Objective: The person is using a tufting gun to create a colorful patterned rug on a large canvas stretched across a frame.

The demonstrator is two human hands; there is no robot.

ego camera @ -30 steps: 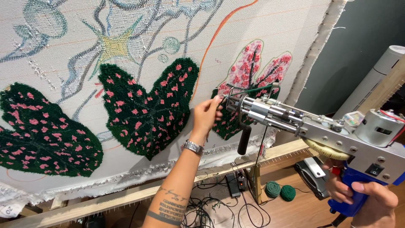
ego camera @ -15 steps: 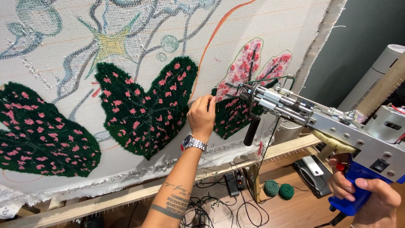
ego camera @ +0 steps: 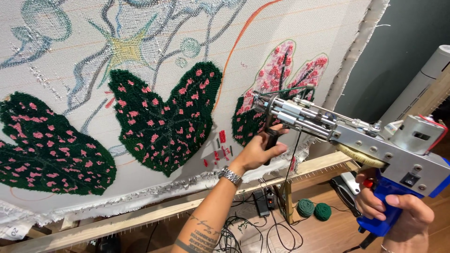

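Metal tufting gun (ego camera: 347, 133) meets fuzzy leaf-patterned cloth (ego camera: 164, 119); left hand (ego camera: 258, 150) fingers grip its black front handle, right hand (ego camera: 398, 213) fingers clasp blue grip.

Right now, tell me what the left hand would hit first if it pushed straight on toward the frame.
The left hand grips the tufting gun's black front handle; pushed onward, it would probably meet the stretched cloth at the half-tufted pink and green leaf. Depth is unclear.

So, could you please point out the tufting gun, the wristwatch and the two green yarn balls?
tufting gun (ego camera: 398, 152): head view, metal body.
wristwatch (ego camera: 230, 175): head view, steel band.
green yarn balls (ego camera: 314, 209): head view, where they meet.
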